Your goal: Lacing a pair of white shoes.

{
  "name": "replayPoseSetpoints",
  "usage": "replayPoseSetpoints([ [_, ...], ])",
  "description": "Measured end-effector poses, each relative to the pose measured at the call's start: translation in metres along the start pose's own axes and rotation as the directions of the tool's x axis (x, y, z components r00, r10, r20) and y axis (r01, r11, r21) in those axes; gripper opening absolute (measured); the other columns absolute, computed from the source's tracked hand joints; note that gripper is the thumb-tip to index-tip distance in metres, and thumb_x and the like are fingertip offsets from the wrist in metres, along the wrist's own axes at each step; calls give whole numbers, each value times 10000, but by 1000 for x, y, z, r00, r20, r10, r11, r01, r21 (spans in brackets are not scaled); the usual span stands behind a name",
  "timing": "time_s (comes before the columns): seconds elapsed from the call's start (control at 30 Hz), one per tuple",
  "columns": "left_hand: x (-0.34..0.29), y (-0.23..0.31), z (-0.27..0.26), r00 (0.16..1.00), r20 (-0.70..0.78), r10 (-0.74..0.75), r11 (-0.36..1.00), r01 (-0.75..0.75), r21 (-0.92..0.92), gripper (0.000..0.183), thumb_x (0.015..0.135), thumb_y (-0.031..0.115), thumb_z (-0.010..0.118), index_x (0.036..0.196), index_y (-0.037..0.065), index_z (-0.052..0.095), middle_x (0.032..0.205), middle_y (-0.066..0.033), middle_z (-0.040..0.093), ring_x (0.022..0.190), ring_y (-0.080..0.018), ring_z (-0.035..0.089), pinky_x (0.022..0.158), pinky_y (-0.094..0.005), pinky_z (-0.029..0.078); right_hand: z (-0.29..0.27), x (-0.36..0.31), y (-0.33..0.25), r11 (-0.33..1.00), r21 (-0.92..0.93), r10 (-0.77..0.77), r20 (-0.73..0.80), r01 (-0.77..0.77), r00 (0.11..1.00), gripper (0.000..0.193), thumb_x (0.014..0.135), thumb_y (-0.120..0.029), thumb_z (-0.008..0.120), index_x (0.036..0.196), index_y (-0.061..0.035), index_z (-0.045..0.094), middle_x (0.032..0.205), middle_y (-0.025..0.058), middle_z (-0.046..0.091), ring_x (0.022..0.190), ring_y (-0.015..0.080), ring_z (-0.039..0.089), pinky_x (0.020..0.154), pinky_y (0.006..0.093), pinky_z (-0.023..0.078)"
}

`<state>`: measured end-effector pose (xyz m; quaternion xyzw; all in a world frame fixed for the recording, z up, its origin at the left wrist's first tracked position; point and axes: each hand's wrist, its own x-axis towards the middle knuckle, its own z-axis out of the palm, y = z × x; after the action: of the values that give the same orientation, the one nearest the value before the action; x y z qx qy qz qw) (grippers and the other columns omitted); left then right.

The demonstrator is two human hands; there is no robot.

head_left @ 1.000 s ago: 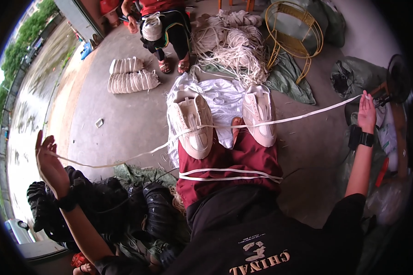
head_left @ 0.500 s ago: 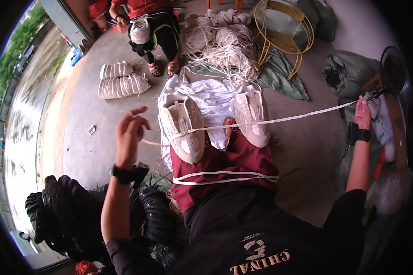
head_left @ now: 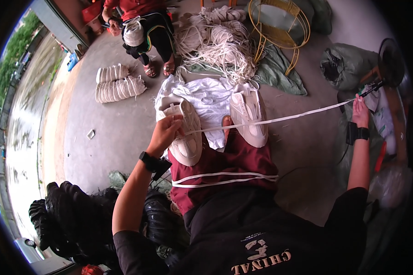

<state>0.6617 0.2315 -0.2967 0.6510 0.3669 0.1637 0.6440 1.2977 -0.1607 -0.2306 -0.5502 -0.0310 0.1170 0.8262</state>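
Two pale off-white sneakers rest side by side on my lap, toes toward me: the left sneaker (head_left: 186, 149) and the right sneaker (head_left: 249, 117). A flat white shoelace (head_left: 303, 117) runs taut from the left sneaker, across the right one, out to my right hand (head_left: 360, 112). There my right fingers pinch its far end. My left hand (head_left: 166, 133) is at the left sneaker's eyelets, its bent fingers closed where the lace meets the shoe; the fingertips are partly hidden. Another white lace (head_left: 225, 178) lies doubled across my dark red trousers.
Beyond my knees lies a white cloth (head_left: 202, 94), then a heap of loose laces (head_left: 229, 46). Tied lace bundles (head_left: 119, 89) lie on the floor to the left. A seated person (head_left: 140, 27) is ahead, beside a yellow-framed chair (head_left: 280, 23). Black bags (head_left: 73, 215) crowd my left side.
My left hand has moved right and down from beside the left sneaker onto its eyelets, and its spread fingers have closed. My right hand still keeps the lace stretched.
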Motion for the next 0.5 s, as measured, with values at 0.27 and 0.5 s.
replayPoseSetpoints([
  [0.27, 13, 5, -4, 987, 132, -94, 991, 79, 111, 240, 972, 190, 520, 1012, -11, 645, 689, -19, 654, 538, -18, 483, 481, -182, 338, 2, 0, 7, 999, -3, 36, 21, -36, 999, 343, 948, -182, 564, 1245, -25, 495, 1280, 93, 575, 1082, 159, 557, 958, 259, 459],
  [0.5, 15, 11, -5, 980, 151, -132, 959, 88, 270, 214, 933, 179, 581, 879, -2, 681, 629, -20, 647, 498, -19, 490, 455, -186, 326, 7, -5, 5, 1000, -26, 8, -17, -8, 1000, 308, 941, -175, 572, 1210, -32, 526, 1248, 98, 600, 1035, 149, 575, 934, 253, 474],
])
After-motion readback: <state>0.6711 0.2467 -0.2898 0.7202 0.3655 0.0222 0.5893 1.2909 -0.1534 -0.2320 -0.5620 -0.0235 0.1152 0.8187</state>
